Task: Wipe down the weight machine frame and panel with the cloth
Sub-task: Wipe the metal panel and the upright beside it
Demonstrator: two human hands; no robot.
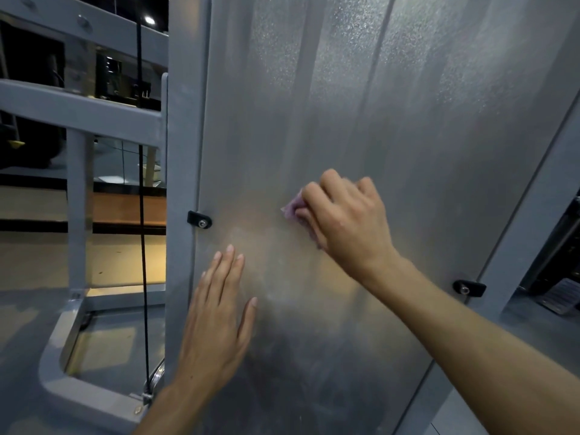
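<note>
R hand (343,216) bunches the pink cloth (293,208) on the panel (345,105), L hand (219,312) flat below-left, so w/ so little cloth showing, knuckles may smear it.

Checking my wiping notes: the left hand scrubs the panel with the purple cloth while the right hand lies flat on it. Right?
Not quite: the head view shows the right hand gripping the purple cloth against the panel, while the left hand lies flat.

Black cable (142,215) hanging vertical at left. Wooden bench (128,209) behind. Tan floor (31,262) beyond. Ceiling light (149,20) top left.
</note>
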